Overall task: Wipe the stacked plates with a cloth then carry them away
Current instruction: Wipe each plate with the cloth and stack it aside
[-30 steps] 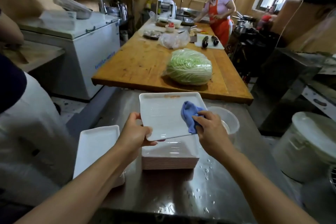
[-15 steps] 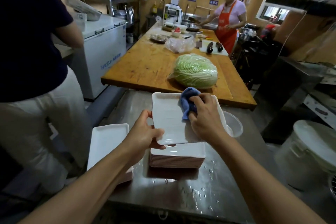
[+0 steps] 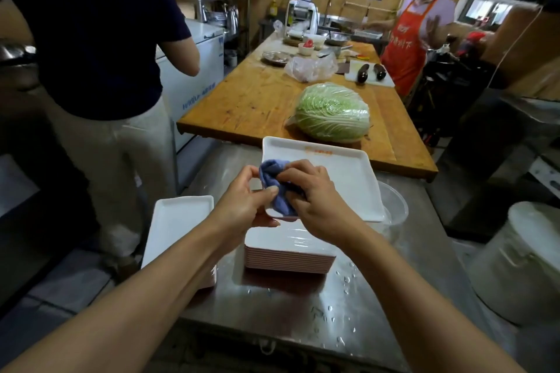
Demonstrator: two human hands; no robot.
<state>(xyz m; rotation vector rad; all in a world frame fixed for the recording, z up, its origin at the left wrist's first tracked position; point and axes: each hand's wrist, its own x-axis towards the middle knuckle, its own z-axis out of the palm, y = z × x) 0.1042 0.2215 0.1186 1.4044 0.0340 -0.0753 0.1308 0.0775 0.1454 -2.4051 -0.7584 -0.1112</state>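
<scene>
Head view: the left hand (image 3: 242, 206) has its grip on the near left corner of a white rectangular plate (image 3: 339, 182), thumb on top of the rim and fingers curled underneath, so the plate is held up off the tabletop. The right hand (image 3: 315, 203) has its grip closed on a bunched blue cloth (image 3: 277, 188), pressing it onto that same near left corner, right beside the left thumb. Both grips sit at one corner, and the rest of the plate reaches away from them toward the far right, over a clear plastic tub (image 3: 394, 206).

Directly below the held plate, a stack of plates (image 3: 288, 254) sits near the middle of the steel tabletop (image 3: 303, 306). A second, lower stack (image 3: 178, 221) sits at the tabletop's left edge. Water drops dot the steel near the front edge.

The plate looks rigid, glossy and breakable, and probably slick if wet, so held by one corner it will want to tip; a hold further along a long edge, or a hand flat beneath, would steady it. The cloth is soft and gives under the fingers. The main stack looks heavy, so carrying it calls for both hands under opposite short sides.

A wrapped cabbage (image 3: 333, 112) lies on the wooden table beyond.
</scene>
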